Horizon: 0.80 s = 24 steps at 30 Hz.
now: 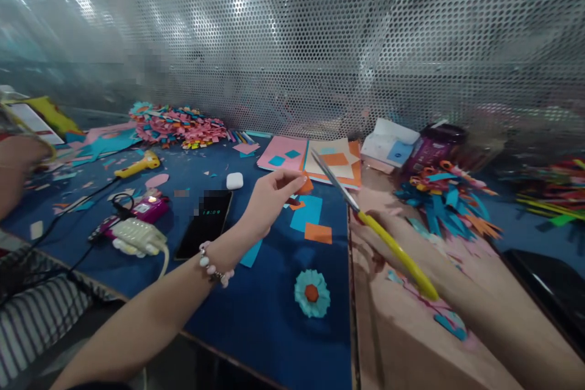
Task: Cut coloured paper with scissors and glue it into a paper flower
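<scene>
Between the thumb and fingers of my left hand is a small piece of orange paper. My right hand grips a pair of scissors with yellow handles. Its metal blades point up and left, apart from the paper, and its fingers are partly hidden behind the handle. Below my left hand lie a blue paper piece and an orange paper rectangle. Nearer the front edge, a light-blue paper flower with an orange centre rests on the blue table.
Pink and cream paper sheets lie at the back. A phone, a white earbud case, a yellow glue gun and a power strip are leftward. Paper strips lie right. Another person's hand shows far left.
</scene>
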Each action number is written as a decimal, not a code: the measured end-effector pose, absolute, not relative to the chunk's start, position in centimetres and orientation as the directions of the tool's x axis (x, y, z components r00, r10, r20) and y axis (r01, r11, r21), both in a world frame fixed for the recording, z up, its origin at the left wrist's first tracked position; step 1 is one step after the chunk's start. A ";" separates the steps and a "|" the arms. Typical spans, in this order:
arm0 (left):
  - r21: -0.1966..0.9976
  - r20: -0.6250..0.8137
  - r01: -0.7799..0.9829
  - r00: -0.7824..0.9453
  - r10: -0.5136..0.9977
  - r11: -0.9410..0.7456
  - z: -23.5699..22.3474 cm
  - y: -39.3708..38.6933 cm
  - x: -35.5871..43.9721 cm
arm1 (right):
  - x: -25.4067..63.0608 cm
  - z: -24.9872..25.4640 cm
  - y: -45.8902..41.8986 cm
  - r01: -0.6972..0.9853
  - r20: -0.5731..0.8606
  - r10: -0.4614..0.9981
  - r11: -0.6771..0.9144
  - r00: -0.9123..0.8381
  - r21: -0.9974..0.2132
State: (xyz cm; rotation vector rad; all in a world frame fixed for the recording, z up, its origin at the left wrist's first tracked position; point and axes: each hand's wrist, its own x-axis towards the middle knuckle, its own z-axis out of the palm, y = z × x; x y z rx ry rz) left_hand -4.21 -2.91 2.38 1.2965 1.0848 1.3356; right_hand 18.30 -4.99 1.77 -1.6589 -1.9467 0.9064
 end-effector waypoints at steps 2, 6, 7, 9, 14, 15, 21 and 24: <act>0.985 0.174 -0.021 -0.010 0.985 -0.174 2.4 -3.1 -4.1 | 18.0 2.1 -6.2 0.695 -0.096 0.971 0.087 -0.220 -0.714; 0.981 0.194 0.003 -0.076 0.978 -0.194 2.4 -3.1 -4.0 | 18.3 2.2 -7.3 0.730 -0.111 0.969 0.087 -0.220 -0.678; 0.981 0.193 -0.008 -0.088 0.977 -0.194 2.4 -3.1 -4.0 | 18.4 2.0 -7.4 0.731 -0.112 0.969 0.086 -0.218 -0.677; 0.981 0.186 -0.039 -0.099 0.978 -0.190 2.3 -3.1 -3.9 | 18.5 1.8 -7.5 0.728 -0.113 0.969 0.087 -0.221 -0.680; 0.970 0.108 -0.213 -0.054 0.993 -0.117 2.1 -3.4 -3.7 | 18.0 1.8 -7.9 0.713 -0.116 0.965 0.090 -0.235 -0.695; 0.962 0.091 -0.253 -0.039 0.995 -0.098 2.1 -3.5 -3.6 | 17.8 1.9 -7.9 0.705 -0.123 0.963 0.087 -0.241 -0.704; 0.931 0.042 -0.363 -0.010 0.999 -0.043 2.7 -3.9 -3.4 | 17.5 2.7 -7.8 0.636 -0.149 0.949 0.066 -0.277 -0.769; 0.929 0.038 -0.369 -0.015 0.999 -0.041 2.9 -4.0 -3.4 | 17.6 2.4 -7.8 0.615 -0.175 0.939 0.047 -0.295 -0.787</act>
